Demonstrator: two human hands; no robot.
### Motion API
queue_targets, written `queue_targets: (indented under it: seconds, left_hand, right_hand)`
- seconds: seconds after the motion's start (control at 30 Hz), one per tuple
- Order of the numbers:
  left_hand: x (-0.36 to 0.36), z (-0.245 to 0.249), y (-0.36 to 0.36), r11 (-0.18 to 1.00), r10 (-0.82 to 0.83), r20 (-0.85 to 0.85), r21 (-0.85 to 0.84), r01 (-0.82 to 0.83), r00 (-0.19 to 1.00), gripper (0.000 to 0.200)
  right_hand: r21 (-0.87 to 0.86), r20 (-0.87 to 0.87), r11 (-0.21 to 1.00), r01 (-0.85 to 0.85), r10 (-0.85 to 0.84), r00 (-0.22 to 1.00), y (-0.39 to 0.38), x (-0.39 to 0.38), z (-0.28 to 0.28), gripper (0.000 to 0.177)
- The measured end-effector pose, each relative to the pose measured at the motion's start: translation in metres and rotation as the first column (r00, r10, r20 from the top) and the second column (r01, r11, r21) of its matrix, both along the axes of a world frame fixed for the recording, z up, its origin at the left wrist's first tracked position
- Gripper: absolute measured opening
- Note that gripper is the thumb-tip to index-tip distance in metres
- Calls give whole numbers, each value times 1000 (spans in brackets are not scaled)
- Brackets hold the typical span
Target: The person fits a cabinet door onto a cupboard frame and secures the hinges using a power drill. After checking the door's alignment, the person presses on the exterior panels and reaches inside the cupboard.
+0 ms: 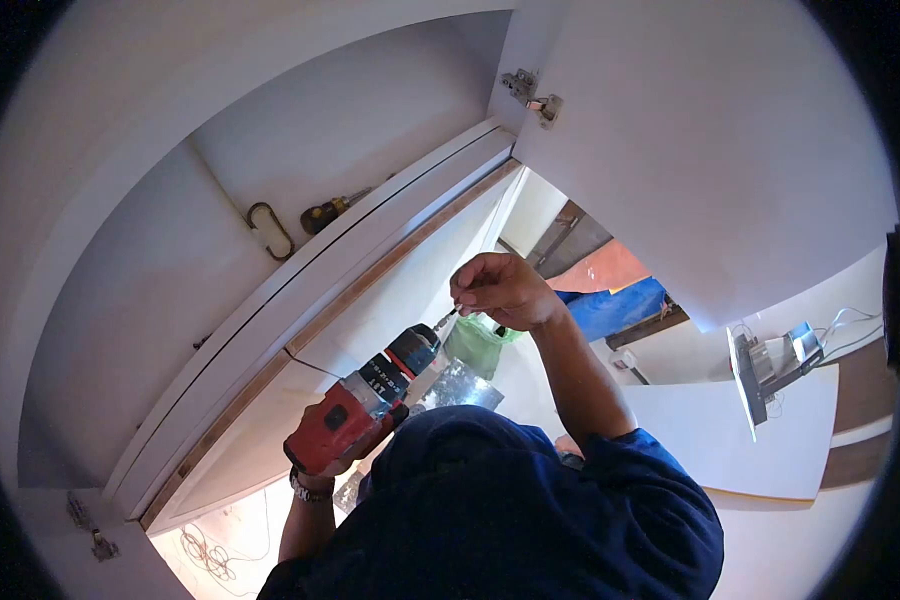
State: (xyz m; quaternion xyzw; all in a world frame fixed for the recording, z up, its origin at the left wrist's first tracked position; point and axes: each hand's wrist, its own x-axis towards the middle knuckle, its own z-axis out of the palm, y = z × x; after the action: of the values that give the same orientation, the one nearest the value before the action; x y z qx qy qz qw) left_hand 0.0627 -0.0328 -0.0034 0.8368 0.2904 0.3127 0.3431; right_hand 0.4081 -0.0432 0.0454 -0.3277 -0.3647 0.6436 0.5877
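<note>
A red and black cordless drill (355, 405) points up and to the right, with a thin bit (447, 318) in its chuck. Wrapped around its handle is my left hand (372, 440), mostly hidden behind the tool body, with a metal watch (310, 488) on the wrist. At the bit's tip, my right hand (500, 290) is closed in a pinch. Whatever lies between those fingertips is too small to make out.
On the white cabinet shelf (300, 140) lie a screwdriver (330, 212) and a metal carabiner-like loop (270, 230). An open cabinet door (690, 150) with a hinge (545, 108) hangs at right. Below are a green bag (475, 345), a blue sheet (615, 312) and coiled wire (205, 552).
</note>
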Motion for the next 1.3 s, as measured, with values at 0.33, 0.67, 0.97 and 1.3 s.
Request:
queue_targets:
  seconds: [0.33, 0.67, 0.97, 1.3]
  left_hand:
    - [0, -31, 5, 988, -141, 49, 74, 137, 989, 30]
    - [-20, -65, -1, 969, -194, 139, -129, 212, 971, 34]
    - [-13, -60, -17, 955, 18, 115, -297, 17, 993, 27]
    - [-11, -111, -28, 982, 160, -22, -101, -162, 987, 17]
  right_hand:
    - [-122, 544, 992, -36, 97, 833, -9, -1, 19, 11]
    - [-306, 679, 945, -112, 299, 671, 5, -17, 16, 8]
    - [-315, 280, 924, 217, -128, 951, 8, -56, -25, 30]
    - [-255, 501, 958, -130, 246, 830, 26, -27, 9, 56]
